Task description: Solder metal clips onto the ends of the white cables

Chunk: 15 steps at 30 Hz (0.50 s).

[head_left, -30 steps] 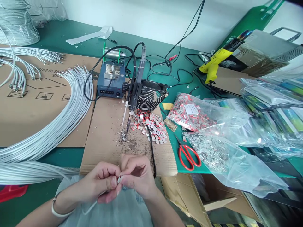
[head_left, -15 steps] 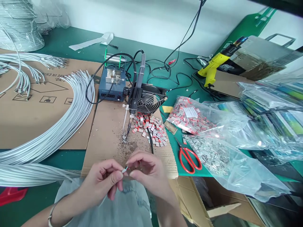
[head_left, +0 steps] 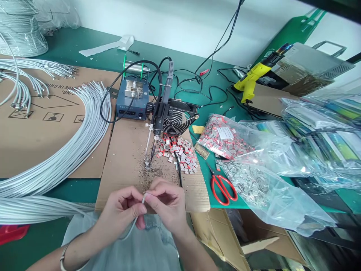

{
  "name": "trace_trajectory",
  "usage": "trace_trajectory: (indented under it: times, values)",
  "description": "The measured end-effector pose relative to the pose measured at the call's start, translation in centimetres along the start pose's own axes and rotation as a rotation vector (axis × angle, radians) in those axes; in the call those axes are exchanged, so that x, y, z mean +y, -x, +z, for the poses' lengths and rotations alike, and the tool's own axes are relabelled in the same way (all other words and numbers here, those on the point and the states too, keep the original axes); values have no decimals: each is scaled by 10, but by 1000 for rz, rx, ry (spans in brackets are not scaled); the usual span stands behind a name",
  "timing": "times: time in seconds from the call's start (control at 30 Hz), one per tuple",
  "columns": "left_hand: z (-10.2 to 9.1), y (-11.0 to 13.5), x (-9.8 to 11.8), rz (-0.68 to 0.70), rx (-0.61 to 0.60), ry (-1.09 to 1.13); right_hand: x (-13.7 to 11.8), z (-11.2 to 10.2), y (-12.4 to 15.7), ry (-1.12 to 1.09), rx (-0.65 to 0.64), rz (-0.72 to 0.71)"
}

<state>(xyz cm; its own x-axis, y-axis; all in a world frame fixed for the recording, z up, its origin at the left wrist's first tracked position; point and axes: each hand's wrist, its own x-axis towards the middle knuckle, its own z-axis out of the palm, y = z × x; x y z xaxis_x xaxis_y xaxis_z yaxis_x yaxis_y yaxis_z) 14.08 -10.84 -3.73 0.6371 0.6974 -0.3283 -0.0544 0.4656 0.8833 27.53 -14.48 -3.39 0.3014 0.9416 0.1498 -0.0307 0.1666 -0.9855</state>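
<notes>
Close to the table's front edge, my left hand (head_left: 121,210) pinches a white cable (head_left: 134,225) just behind its end. My right hand (head_left: 166,203) is closed on the tip of the same cable, with thumb and forefinger meeting there; the tip itself is hidden by the fingers. Beyond my hands, a soldering iron (head_left: 162,116) is clamped in a stand with its point down over a patch of solder crumbs (head_left: 147,165) on the cardboard (head_left: 121,158). A pile of small USB connectors (head_left: 183,156) with red parts lies right of the iron's point.
Bundled white cables (head_left: 93,131) curve along the left. A blue soldering station (head_left: 132,99) and black fan (head_left: 180,118) stand behind. To the right lie red-handled scissors (head_left: 224,188), a bag of connectors (head_left: 225,137), a bag of metal shells (head_left: 251,184) and a yellow heat gun (head_left: 254,77).
My right hand has moved left and closed on the cable's tip, which showed bare coloured wires before. My left hand keeps its pinch. The view has shifted slightly.
</notes>
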Motion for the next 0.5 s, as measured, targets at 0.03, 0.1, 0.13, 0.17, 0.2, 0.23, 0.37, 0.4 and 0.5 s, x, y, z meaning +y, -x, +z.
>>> trace_trajectory:
  times: [0.03, 0.1, 0.13, 0.17, 0.2, 0.23, 0.37, 0.4, 0.5]
  values:
    - [1, 0, 2, -30, -1, 23, 3, 4, 2, -25, 34, 3]
    - [1, 0, 6, -81, -4, 36, 7, 8, 5, -69, 54, 29]
    - [1, 0, 7, -97, -7, 38, 8, 9, 6, -89, 46, 43]
    - [1, 0, 8, -108, -11, 44, 9, 9, 7, -103, 37, 54]
    - [1, 1, 9, -116, -19, 56, 8, 8, 7, -104, 31, 52]
    - [0, 1, 9, -127, -25, 68, 8, 7, 8, -80, 31, 27]
    - [-1, 2, 2, -168, -61, 140, 3, 2, 10, 236, 63, -237]
    - [-1, 2, 0, -175, -79, 172, 3, 2, 10, 293, 62, -287]
    - [1, 2, -5, -200, -121, 282, 3, 4, 11, 244, 39, -273]
